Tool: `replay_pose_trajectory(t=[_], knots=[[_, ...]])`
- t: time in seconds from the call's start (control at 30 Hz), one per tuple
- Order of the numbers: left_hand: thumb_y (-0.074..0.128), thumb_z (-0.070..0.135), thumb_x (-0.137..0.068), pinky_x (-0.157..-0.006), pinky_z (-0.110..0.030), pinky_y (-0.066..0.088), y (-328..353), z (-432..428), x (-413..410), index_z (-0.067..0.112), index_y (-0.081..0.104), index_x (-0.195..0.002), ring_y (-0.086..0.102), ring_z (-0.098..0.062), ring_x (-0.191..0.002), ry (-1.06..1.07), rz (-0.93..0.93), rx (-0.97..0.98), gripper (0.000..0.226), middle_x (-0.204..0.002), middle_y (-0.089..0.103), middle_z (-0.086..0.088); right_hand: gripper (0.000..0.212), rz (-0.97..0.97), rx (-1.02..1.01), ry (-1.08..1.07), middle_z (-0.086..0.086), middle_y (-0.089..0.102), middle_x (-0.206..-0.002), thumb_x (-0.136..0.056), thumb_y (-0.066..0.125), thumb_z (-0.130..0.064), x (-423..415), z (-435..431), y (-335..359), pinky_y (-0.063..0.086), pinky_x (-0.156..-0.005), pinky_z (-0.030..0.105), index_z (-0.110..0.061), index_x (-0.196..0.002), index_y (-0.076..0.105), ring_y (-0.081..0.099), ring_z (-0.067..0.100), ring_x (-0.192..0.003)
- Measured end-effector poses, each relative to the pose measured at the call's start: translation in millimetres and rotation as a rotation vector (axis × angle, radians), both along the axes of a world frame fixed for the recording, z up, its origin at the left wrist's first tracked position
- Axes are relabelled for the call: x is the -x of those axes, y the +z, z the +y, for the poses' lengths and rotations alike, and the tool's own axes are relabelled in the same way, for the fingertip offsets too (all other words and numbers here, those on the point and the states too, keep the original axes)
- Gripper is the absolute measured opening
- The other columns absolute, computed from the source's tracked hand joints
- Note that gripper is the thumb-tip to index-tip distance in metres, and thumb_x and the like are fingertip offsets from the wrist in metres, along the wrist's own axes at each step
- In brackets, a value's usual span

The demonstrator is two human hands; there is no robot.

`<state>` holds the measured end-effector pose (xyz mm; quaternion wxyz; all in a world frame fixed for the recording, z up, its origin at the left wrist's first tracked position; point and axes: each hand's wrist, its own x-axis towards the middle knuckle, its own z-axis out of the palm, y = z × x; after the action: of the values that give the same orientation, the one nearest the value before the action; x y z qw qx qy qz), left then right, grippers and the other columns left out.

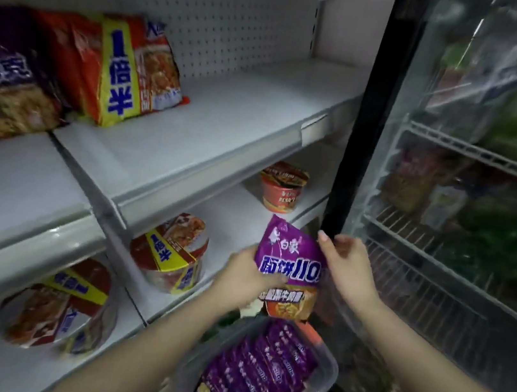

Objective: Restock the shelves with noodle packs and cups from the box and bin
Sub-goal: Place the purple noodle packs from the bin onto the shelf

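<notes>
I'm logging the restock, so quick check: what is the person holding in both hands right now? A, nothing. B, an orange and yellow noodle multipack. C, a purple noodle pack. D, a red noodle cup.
C: the left hand and right hand both grip a purple plastic noodle pack above the clear plastic bin of purple packs.

Both hands, left [247,274] and right [348,269], hold a noodle pack [290,267] above the bin [329,374] at 6 o'clock. Packs [118,70] lie on the upper shelf [227,124] at 10 o'clock, cups [170,251] on the lower shelf [239,223]. A fridge [447,224] stands at 3 o'clock.
</notes>
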<state>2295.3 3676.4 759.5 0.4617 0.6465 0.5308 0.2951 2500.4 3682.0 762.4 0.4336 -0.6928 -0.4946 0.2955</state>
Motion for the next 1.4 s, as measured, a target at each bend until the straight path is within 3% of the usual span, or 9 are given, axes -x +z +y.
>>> replay_pose_trajectory(t=[0.1, 0.2, 0.43, 0.53, 0.73, 0.93, 1.0, 1.13, 1.4], knots=[[0.083, 0.015, -0.078, -0.076, -0.019, 0.057, 61.1, -5.0, 18.4, 0.016, 0.066, -0.115, 0.072, -0.005, -0.09, 0.007, -0.124, -0.077, 0.041, -0.103, 0.075, 0.006, 0.072, 0.223, 0.022, 0.201, 0.0, 0.069, -0.115, -0.076, 0.067, -0.069, 2.4, -6.3, 27.1, 0.057, -0.085, 0.032, -0.015, -0.122, 0.056, 0.069, 0.008, -0.099], [0.083, 0.02, -0.078, -0.07, -0.015, 0.056, 117.1, -10.9, 43.1, 0.026, 0.065, -0.111, 0.072, -0.002, -0.087, 0.037, -0.204, -0.18, 0.038, -0.094, 0.076, 0.015, 0.025, 0.291, -0.024, 0.445, -0.006, 0.075, -0.101, -0.092, 0.065, -0.034, 28.7, -6.6, 70.3, 0.057, -0.073, 0.022, -0.02, -0.111, 0.058, 0.071, 0.004, -0.089], [0.082, 0.015, -0.079, -0.076, -0.018, 0.056, 196.2, -29.2, 154.3, 0.024, 0.067, -0.11, 0.072, -0.003, -0.09, 0.259, -0.176, -0.364, 0.035, -0.097, 0.076, 0.013, 0.081, 0.188, -0.135, 0.769, -0.002, 0.071, -0.117, -0.057, 0.091, -0.046, 131.7, 23.6, 154.4, 0.053, -0.096, 0.046, -0.024, -0.125, 0.053, 0.068, 0.017, -0.107], [0.084, 0.023, -0.075, -0.073, -0.015, 0.053, 206.8, -45.3, 208.2, 0.032, 0.069, -0.098, 0.071, 0.003, -0.085, 0.408, -0.098, -0.4, 0.029, -0.088, 0.075, 0.021, 0.079, 0.135, -0.196, 0.823, -0.005, 0.073, -0.111, -0.052, 0.092, -0.05, 188.3, 37.2, 170.7, 0.055, -0.094, 0.044, -0.029, -0.119, 0.054, 0.07, 0.013, -0.101], [0.087, 0.033, -0.073, -0.083, -0.025, 0.057, 215.6, -55.6, 294.3, 0.03, 0.067, -0.107, 0.072, -0.002, -0.089, 0.594, 0.091, -0.404, 0.04, -0.098, 0.076, 0.012, 0.074, -0.119, -0.281, 0.979, -0.015, 0.07, -0.111, -0.057, 0.089, -0.053, 287.3, 65.3, 186.5, 0.055, -0.094, 0.036, -0.035, -0.119, 0.053, 0.066, 0.002, -0.101], [0.077, 0.05, -0.078, -0.094, -0.027, 0.052, 194.2, -32.0, 346.6, 0.027, 0.062, -0.126, 0.065, -0.008, -0.107, 0.643, 0.338, -0.398, 0.055, -0.12, 0.069, 0.01, 0.091, -0.373, -0.291, 0.863, -0.01, 0.067, -0.108, -0.047, 0.074, -0.079, 352.9, 102.2, 180.4, 0.058, -0.084, 0.038, -0.023, -0.115, 0.051, 0.066, 0.01, -0.094], [0.075, 0.052, -0.079, -0.092, -0.023, 0.049, 191.9, -19.8, 358.3, 0.024, 0.06, -0.129, 0.064, -0.012, -0.11, 0.668, 0.369, -0.417, 0.059, -0.123, 0.068, 0.006, 0.087, -0.469, -0.311, 0.814, -0.006, 0.064, -0.107, -0.054, 0.074, -0.076, 368.1, 108.9, 184.4, 0.056, -0.083, 0.038, -0.018, -0.114, 0.05, 0.065, 0.016, -0.096], [0.072, 0.057, -0.079, -0.104, -0.039, 0.047, 191.9, 8.3, 371.9, 0.023, 0.051, -0.14, 0.059, -0.021, -0.123, 0.735, 0.448, -0.441, 0.073, -0.135, 0.062, -0.001, 0.079, -0.62, -0.338, 0.681, 0.001, 0.064, -0.106, -0.067, 0.071, -0.072, 388.4, 116.1, 188.8, 0.054, -0.078, 0.036, -0.014, -0.113, 0.044, 0.066, 0.024, -0.097], [0.063, 0.074, -0.074, -0.082, -0.034, 0.055, 180.7, 31.9, 380.2, 0.016, 0.039, -0.139, 0.067, -0.025, -0.107, 0.937, 0.673, -0.407, 0.09, -0.123, 0.067, -0.005, 0.085, -0.867, -0.258, 0.567, 0.003, 0.066, -0.107, -0.068, 0.057, -0.083, 396.9, 121.3, 199.7, 0.045, -0.068, 0.032, -0.015, -0.117, 0.044, 0.066, 0.026, -0.097]])
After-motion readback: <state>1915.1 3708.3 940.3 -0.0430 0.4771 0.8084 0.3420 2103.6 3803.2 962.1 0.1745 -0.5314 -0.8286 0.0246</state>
